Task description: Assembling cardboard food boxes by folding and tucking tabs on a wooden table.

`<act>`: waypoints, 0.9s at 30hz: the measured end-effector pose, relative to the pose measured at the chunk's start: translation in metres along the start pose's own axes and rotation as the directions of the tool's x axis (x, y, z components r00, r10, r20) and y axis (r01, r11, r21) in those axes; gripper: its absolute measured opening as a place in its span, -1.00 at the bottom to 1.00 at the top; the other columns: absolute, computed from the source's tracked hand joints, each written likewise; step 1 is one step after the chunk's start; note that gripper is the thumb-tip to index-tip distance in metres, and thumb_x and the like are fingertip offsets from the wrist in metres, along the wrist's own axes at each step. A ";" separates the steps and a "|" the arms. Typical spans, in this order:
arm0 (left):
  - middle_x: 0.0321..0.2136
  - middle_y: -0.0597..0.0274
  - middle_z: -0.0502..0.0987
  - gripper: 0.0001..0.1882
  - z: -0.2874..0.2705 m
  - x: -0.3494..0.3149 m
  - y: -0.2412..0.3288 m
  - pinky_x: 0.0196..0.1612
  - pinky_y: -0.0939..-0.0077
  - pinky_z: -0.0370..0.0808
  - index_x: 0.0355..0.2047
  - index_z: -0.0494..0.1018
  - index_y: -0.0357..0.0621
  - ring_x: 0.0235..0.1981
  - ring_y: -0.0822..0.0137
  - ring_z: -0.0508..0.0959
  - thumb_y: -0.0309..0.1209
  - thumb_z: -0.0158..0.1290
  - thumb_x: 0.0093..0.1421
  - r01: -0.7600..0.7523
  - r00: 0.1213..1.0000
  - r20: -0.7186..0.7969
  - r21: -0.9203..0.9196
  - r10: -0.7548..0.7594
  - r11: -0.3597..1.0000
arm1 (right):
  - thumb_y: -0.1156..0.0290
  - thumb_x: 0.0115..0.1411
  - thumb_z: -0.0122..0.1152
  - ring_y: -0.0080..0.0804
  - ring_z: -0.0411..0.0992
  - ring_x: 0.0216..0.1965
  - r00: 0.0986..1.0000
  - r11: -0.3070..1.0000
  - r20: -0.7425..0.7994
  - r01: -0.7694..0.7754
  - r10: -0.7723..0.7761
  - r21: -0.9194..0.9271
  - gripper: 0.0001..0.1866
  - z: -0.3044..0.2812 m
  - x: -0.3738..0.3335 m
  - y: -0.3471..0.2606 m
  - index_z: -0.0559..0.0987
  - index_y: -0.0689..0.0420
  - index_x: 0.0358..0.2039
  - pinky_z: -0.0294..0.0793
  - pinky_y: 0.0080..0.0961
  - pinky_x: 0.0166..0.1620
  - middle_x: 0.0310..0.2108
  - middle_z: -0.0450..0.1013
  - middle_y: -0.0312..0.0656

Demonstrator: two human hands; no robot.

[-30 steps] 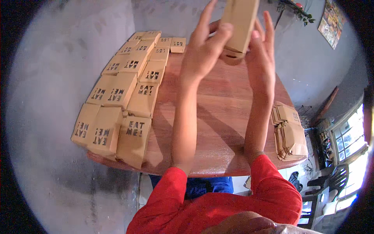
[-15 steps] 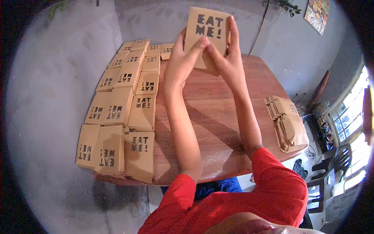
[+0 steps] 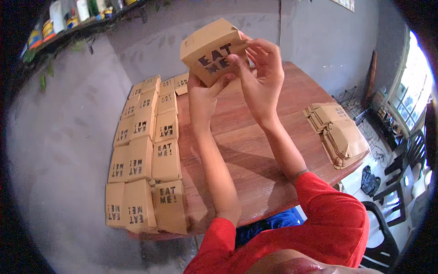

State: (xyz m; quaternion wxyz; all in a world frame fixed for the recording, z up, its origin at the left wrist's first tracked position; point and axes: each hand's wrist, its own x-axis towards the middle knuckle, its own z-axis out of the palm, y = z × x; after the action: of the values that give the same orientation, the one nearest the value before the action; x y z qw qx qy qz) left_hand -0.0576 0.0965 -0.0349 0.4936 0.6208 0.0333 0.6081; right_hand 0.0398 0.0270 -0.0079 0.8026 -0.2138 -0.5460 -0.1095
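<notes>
Above the far part of the table I hold a small brown cardboard food box (image 3: 213, 45) with black stencilled lettering on its front. It is tilted, with its top face showing. My left hand (image 3: 203, 98) grips it from below and the left, its thumb along the lower front edge; the other fingers are hidden behind. My right hand (image 3: 263, 75) holds the right side, thumb against the front and fingers bent at the side edge. Rows of similar folded boxes (image 3: 141, 155) line the left side of the table.
The wooden table (image 3: 246, 146) carries overlapping flattened cardboard boxes (image 3: 344, 134) at its right edge. A shelf (image 3: 77, 29) with bottles and containers hangs on the wall at upper left. Dark plastic chairs (image 3: 383, 237) stand at right, near a window (image 3: 408, 91).
The box has tipped and turned, so its top face now shows. My right fingers have bent in toward its side edge. The view has shifted, bringing the shelf in.
</notes>
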 end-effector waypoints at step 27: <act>-0.11 0.17 0.57 -0.45 0.006 -0.016 -0.024 0.02 0.49 0.51 -0.09 0.46 -0.41 -0.11 0.34 0.54 -0.42 0.45 -0.03 -0.300 0.892 -0.246 0.309 0.380 0.903 | 0.78 -0.06 0.39 -0.17 0.54 0.01 0.955 0.961 -0.119 0.276 -0.272 0.018 -0.60 -0.020 0.003 -0.051 0.58 0.30 -0.15 0.52 -0.29 0.12 -0.07 0.56 0.01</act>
State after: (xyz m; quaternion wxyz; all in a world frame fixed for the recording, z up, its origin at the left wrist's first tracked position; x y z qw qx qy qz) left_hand -0.0432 0.0947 -0.0612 0.2811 0.5771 0.0781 0.7628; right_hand 0.0364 -0.0273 -0.0002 0.8134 -0.1155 -0.5249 -0.2225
